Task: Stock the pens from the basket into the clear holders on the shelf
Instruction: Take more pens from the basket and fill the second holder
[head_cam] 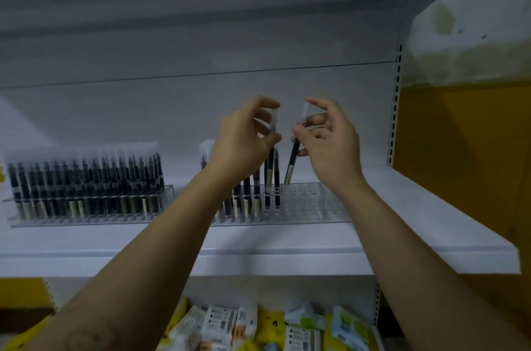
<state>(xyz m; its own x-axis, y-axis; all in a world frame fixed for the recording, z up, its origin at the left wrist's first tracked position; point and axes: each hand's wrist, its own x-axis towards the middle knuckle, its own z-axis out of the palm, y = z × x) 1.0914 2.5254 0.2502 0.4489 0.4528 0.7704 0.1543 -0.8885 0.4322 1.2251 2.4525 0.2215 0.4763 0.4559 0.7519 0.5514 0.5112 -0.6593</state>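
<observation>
Now: one pen in each hand

Left hand (pixel 244 132) pinches a near-upright pen (pixel 270 160); right hand (pixel 324 135) grips a tilted pen (pixel 292 160), tip at the half-filled clear holder (pixel 310 201) on the white shelf (pixel 402 221).

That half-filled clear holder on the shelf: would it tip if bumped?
Probably not easily: the half-filled clear holder looks low and wide. Its tall pens crowd the left side, so a knock might rock them. The smooth plastic could slide on the shelf.
</observation>
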